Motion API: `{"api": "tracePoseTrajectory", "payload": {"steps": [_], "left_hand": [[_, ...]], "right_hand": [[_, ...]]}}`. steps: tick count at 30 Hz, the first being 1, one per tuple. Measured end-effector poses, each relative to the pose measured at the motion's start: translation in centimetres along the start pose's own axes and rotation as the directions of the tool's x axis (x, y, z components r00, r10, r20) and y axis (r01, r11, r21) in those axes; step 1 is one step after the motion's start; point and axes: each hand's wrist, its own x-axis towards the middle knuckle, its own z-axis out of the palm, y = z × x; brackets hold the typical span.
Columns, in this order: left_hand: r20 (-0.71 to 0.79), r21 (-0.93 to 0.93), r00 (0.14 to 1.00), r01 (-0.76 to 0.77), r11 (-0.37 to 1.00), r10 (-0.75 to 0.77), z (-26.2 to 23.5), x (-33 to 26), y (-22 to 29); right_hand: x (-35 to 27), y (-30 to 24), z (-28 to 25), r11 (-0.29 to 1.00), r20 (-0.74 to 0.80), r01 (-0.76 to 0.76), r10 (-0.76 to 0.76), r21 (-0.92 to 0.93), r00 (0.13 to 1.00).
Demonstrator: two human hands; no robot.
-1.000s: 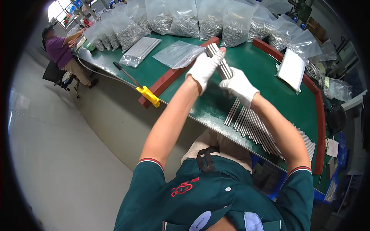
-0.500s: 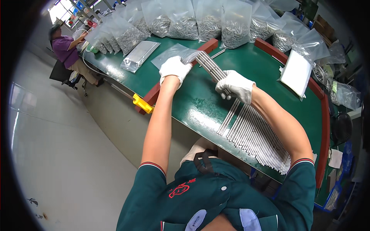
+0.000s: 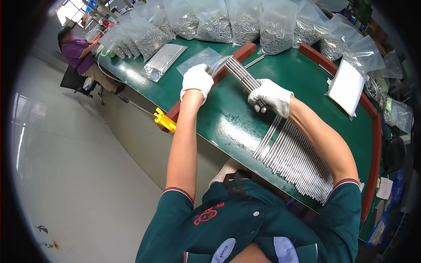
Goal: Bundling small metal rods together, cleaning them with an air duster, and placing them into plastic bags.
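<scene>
The right hand point(image 3: 272, 96), in a white glove, is wrapped firmly around a bundle of metal rods point(image 3: 240, 73), its fingers pressed together over the lower end. The rods slant up and away from that hand, toward the left. The grip at one end probably serves to keep them together as a bunch while leaving their far ends bare. Those ends reach the edge of a clear plastic bag point(image 3: 195, 62), apparently overlapping it, though whether any sit inside the mouth cannot be told.

The left hand point(image 3: 196, 84), also gloved, is at the near side of that bag with its fingers curled; it may be pinching the film to steady it, but the fingertips are hidden, so I cannot tell.

Between the hands and beyond them runs a red bar point(image 3: 244, 53) on the green bench point(image 3: 315, 81). A yellow clamp point(image 3: 165, 120) beside the left forearm probably fixes the bar in place. Just past the bundle's tips lies a loose rod point(image 3: 255, 61). Below the right hand, a row of rods point(image 3: 298, 158) lies side by side, likely set out so they are easy to gather.

Farther left of the left hand is a bagged stack of rods point(image 3: 165, 60); beyond both hands stand bags of short metal pins point(image 3: 277, 37).
</scene>
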Motion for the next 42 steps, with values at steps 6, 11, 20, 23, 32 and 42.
{"api": "tracePoseTrajectory", "payload": {"steps": [6,11,20,23,32,42], "left_hand": [[-0.038,0.117,0.993,0.116,0.986,-0.112,-0.7,-0.3,1.0],[-0.131,0.096,0.987,0.104,0.99,-0.091,-1.0,-0.9,1.4],[-0.235,-0.278,0.966,0.042,0.96,-0.11,-1.3,-0.6,0.6],[-0.269,-0.305,0.958,0.011,0.952,-0.098,-1.5,-0.8,1.1],[-0.302,-0.332,0.945,0.02,0.943,-0.126,-1.1,-1.0,1.1],[-0.236,-0.541,0.957,0.015,0.841,-0.169,-0.5,-0.3,-0.1]], "right_hand": [[0.7,-0.9,1.0,0.999,0.074,0.039,-0.038,-0.023,0.997],[1.4,-1.8,2.0,0.998,0.136,0.054,-0.049,-0.032,0.989],[-0.2,-0.8,1.2,0.992,0.075,-0.023,0.033,-0.123,0.997],[-0.4,-0.6,1.0,0.993,0.046,-0.046,0.051,-0.106,0.998],[-2.0,0.1,0.1,0.991,0.028,-0.051,0.055,-0.122,0.998],[-3.4,0.2,0.0,0.993,0.029,-0.045,0.048,-0.109,0.998]]}}
